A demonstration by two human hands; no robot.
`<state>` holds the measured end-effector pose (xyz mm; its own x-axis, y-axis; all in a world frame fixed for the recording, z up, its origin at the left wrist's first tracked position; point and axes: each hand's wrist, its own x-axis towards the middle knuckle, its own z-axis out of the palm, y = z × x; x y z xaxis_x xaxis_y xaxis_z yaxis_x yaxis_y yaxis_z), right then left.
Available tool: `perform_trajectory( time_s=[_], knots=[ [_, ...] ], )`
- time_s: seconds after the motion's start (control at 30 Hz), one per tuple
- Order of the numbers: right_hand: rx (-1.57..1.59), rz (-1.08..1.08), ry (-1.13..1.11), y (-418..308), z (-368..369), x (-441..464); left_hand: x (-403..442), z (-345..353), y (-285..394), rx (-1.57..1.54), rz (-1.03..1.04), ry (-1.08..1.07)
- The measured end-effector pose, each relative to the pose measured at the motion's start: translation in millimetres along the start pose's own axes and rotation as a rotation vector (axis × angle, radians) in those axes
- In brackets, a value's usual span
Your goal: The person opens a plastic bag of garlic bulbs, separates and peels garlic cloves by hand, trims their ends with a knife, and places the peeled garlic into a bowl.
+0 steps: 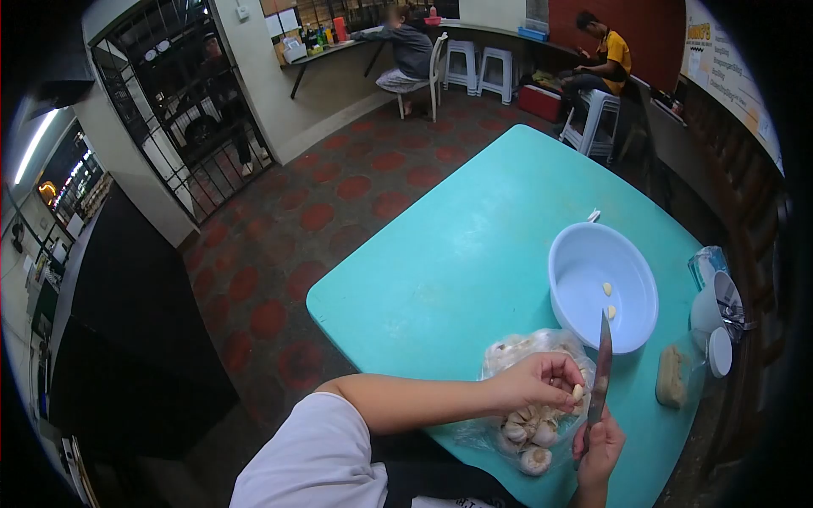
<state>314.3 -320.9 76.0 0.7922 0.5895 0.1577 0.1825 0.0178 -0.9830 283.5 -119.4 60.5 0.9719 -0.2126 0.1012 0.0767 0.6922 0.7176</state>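
Observation:
Between the fingertips of my left hand (546,383) is a pale garlic clove (577,393). My right hand (601,444) grips a knife (601,368) by its handle, the blade pointing up and away from me. Beneath my left hand lies a clear plastic bag (491,364) of garlic bulbs (535,460), several of them showing at its near side. Just beyond the knife tip stands a light blue basin (562,292) with two peeled cloves (607,289) in it. The knife handle is mostly hidden by my right hand.
The turquoise table (423,279) carries a brownish block-shaped container (671,377), a white bowl with utensils (710,309) and a tissue pack (705,264) along its right edge. Two people sit at the far wall counters. A barred gate (182,110) stands at left.

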Motion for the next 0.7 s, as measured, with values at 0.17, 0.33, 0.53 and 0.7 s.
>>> perform_trajectory(
  time_s=[0.17,0.33,0.53,0.7],
  knots=[
    [-0.012,-0.015,0.01,0.7,-0.9,0.6,-0.2,0.3,1.8,-0.018,0.012,-0.031],
    [-0.016,-0.014,0.067,4.5,-2.8,-0.3,0.4,-1.2,2.1,-0.047,0.016,-0.022],
    [-0.023,-0.027,0.117,9.9,-8.9,0.4,0.8,-3.6,4.6,-0.066,0.035,-0.004],
    [-0.049,-0.018,0.051,6.4,-10.6,1.8,1.3,-6.0,6.7,-0.043,0.049,0.029]
  ],
)
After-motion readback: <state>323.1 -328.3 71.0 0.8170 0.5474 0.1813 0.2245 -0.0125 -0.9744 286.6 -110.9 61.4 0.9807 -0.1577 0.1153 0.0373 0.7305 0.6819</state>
